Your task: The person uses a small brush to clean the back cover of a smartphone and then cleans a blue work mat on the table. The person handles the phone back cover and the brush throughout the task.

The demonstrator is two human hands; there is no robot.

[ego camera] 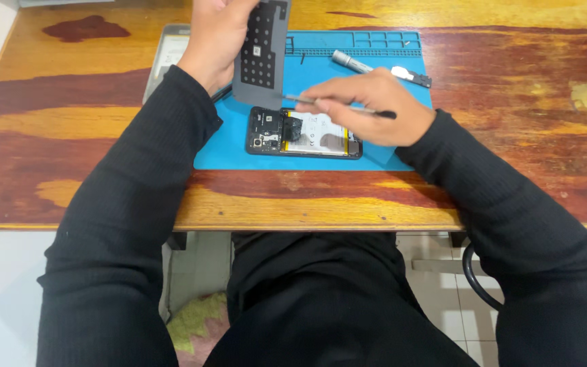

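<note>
Streaked in red, brown and yellow, the wooden table (524, 170) fills most of what I see, with pale floor tiles and my dark-clothed lap below its front edge. On the table lies a blue work mat (239, 153) with small compartments moulded along its far edge. At the mat's far left corner, partly under my arm, a flat grey panel (164, 58) rests on the wood. Near the front of the mat sits an opened phone (304, 134), back cover off, lying lengthwise so that its dark camera end is to the left and its white and yellow battery to the right. My left hand (215, 37) is raised above the mat's far left part, closed around one edge of a thin grey sheet (261, 51) dotted with rows of dark spots, held nearly upright with its lower edge just above the phone. My right hand (371, 105) hovers over the phone's right end, fingers curled shut on a slim metal tool with a black end (382, 113), which lies across the hand and points left toward the sheet's lower edge. Beyond my right hand, near the compartments, a silver pen-shaped tool (351, 62) lies on the mat, and just beside it a small white and dark part (412, 75).
</note>
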